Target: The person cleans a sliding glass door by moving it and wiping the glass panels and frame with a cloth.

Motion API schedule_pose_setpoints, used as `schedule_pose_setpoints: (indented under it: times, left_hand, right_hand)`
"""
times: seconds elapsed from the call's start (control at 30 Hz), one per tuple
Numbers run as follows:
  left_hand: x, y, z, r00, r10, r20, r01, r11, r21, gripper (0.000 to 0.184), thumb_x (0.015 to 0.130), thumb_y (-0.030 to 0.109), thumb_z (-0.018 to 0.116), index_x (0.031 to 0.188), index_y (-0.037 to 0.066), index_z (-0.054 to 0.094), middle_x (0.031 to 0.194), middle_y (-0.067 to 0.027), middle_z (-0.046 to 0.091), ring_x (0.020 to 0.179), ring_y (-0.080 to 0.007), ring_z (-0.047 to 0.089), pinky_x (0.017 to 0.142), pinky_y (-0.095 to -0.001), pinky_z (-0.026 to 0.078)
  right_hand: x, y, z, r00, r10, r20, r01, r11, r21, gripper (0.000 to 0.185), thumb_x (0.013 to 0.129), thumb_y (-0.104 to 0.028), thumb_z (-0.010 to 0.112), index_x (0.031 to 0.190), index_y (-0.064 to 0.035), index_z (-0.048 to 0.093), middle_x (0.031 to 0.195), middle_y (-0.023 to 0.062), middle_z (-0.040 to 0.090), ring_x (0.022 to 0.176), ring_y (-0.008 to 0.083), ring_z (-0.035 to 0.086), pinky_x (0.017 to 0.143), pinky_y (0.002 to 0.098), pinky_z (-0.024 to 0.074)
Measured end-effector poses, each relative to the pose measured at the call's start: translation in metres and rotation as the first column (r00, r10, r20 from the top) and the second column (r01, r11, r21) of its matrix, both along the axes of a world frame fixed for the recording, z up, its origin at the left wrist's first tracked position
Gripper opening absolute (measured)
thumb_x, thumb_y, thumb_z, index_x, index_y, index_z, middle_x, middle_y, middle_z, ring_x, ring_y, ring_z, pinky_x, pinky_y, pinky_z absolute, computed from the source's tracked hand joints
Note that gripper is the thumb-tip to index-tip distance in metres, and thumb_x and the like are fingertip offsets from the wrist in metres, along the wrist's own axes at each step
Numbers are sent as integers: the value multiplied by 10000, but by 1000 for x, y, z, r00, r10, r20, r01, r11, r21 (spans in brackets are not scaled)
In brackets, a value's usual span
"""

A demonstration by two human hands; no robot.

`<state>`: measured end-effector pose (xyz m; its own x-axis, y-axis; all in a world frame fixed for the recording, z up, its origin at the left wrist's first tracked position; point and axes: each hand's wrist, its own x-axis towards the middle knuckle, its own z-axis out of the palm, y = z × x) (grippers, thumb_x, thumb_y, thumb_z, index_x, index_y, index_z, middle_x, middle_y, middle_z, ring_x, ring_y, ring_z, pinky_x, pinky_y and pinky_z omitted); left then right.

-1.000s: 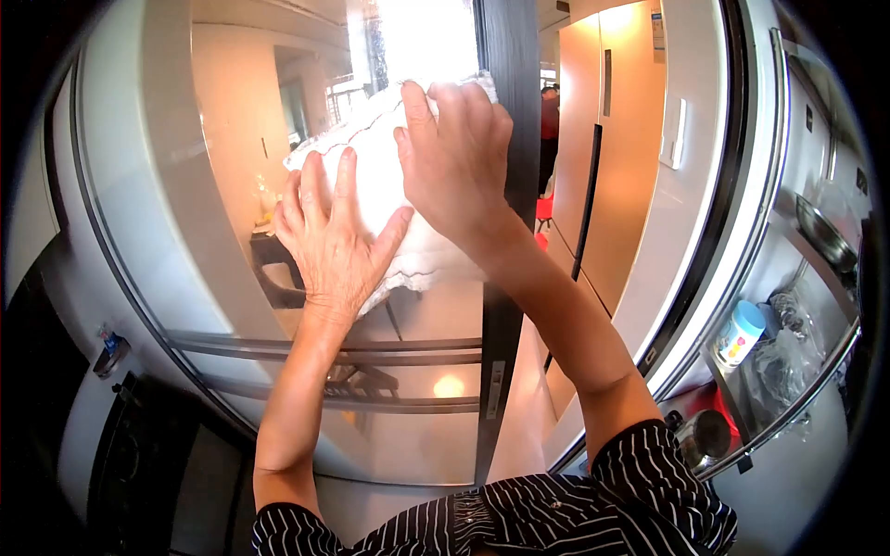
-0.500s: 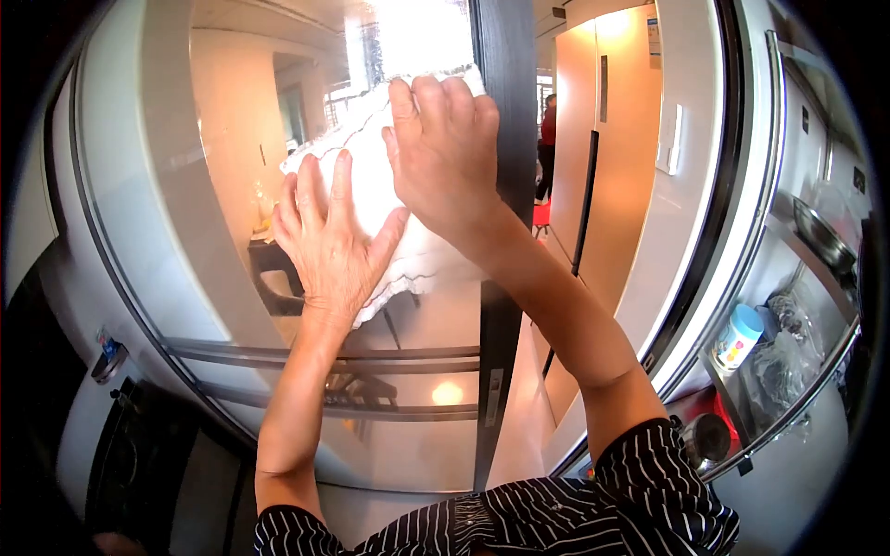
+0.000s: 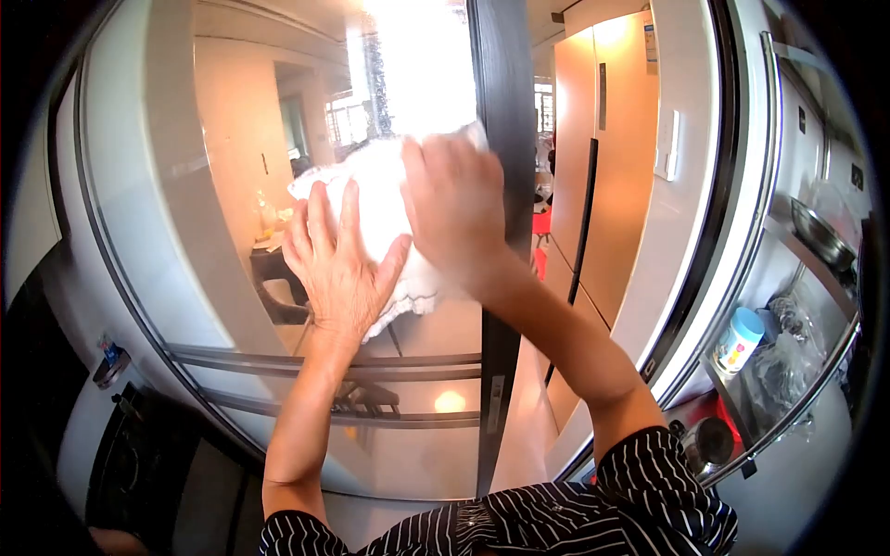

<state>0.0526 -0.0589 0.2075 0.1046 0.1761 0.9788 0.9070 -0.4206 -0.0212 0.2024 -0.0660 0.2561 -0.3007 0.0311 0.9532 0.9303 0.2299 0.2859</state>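
A white cloth (image 3: 371, 199) lies flat against the glass door panel (image 3: 241, 120). Spread over the cloth's left part is my left hand (image 3: 338, 269), its fingers apart and pressing the cloth to the glass. My right hand (image 3: 454, 199) is on the cloth's right part, beside the dark door frame (image 3: 505, 185). Motion blurs this hand, but its fingers look bent together over the cloth. The lower edge of the cloth hangs below my left thumb.
Dark horizontal bars (image 3: 426, 366) cross the lower door. Past the frame stands an orange-lit cabinet (image 3: 626, 157). At the right, a shelf rack (image 3: 816, 269) holds a metal pan (image 3: 820, 232), a blue-lidded container (image 3: 739, 341) and plastic bags (image 3: 788, 366).
Both hands and the cloth have moved down the glass, the right hand further than the left. The person in red seen through the doorway is now mostly hidden.
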Motion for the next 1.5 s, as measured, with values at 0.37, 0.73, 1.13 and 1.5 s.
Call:
schedule_pose_setpoints:
  times: [0.37, 0.73, 1.13, 1.5]
  left_hand:
    - [-7, 11, -3, 997, -34, -67, 36, 999, 32, 787, 745, 508, 653, 1379, 115, 403, 1438, -201, 297, 1304, -393, 281, 1012, -593, 192]
    - [-16, 23, 13, 999, 21, -39, -19, 998, 61, 740, 830, 474, 592, 1418, 98, 343, 1457, -217, 275, 1343, -384, 258, 1078, -490, 216]
    - [-33, -12, -151, 995, -28, -97, -6, 943, -334, 808, 733, 392, 710, 1395, 87, 361, 1489, -238, 184, 1371, -414, 175, 1076, -572, 128]
    - [-19, -43, -211, 999, -18, 50, 40, 867, -496, 637, 703, 92, 749, 1285, 82, 489, 1441, -250, 232, 1138, -376, 464, 941, -446, 401]
  right_hand:
    - [-3, 0, -5, 998, 58, -4, -57, 989, 138, 455, 732, -193, 631, 1088, 63, 512, 1012, 155, 475, 1032, 299, 435, 916, 410, 349]
    - [-21, 30, 32, 994, 57, 97, -72, 984, 161, 490, 860, -330, 517, 1243, -25, 512, 1303, 189, 460, 1231, 319, 382, 1047, 470, 239]
    - [-9, -10, -165, 986, 161, -38, -155, 818, -554, 550, 846, -367, 543, 1315, -89, 462, 1396, 147, 381, 1297, 285, 328, 1076, 460, 207]
    - [-2, -20, -277, 988, 146, -40, -144, 818, -557, 446, 893, -172, 415, 1320, -50, 461, 1369, 151, 433, 1231, 295, 407, 1037, 453, 288]
